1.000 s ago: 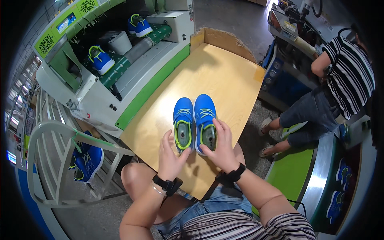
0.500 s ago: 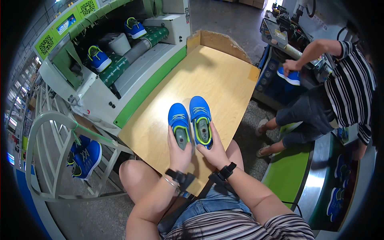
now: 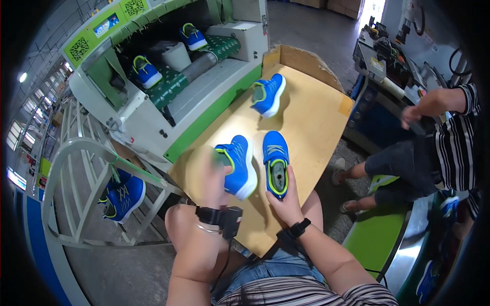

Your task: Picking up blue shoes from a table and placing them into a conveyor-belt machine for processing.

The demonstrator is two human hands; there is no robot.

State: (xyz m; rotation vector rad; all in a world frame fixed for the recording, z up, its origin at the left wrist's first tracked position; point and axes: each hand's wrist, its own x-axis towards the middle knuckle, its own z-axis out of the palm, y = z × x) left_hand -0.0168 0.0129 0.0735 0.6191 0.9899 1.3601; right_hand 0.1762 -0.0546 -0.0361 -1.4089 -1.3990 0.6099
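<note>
My right hand (image 3: 287,204) is closed around the heel of a blue shoe (image 3: 276,153) with a lime-green collar, its toe pointing away from me. To its left, a second blue shoe (image 3: 239,163) is tipped over, its white sole facing right. My left hand (image 3: 206,176) is beside that shoe's opening, smeared by motion; whether its fingers grip the shoe cannot be made out. Toward the far end of the wooden tabletop (image 3: 311,122) is a third blue shoe (image 3: 269,95), tilted on its side with a shadow below it.
At the back left, a machine (image 3: 214,76) has two blue shoes on its green conveyor (image 3: 171,96). A metal rack (image 3: 84,148) with blue shoes (image 3: 125,196) stands left. On the right, a co-worker in a striped shirt (image 3: 454,148) reaches out a hand (image 3: 410,117) near other equipment.
My hands have moved apart from the upright pair, and the left shoe has tipped over. A third shoe has appeared on the far tabletop; the co-worker's hand no longer holds one.
</note>
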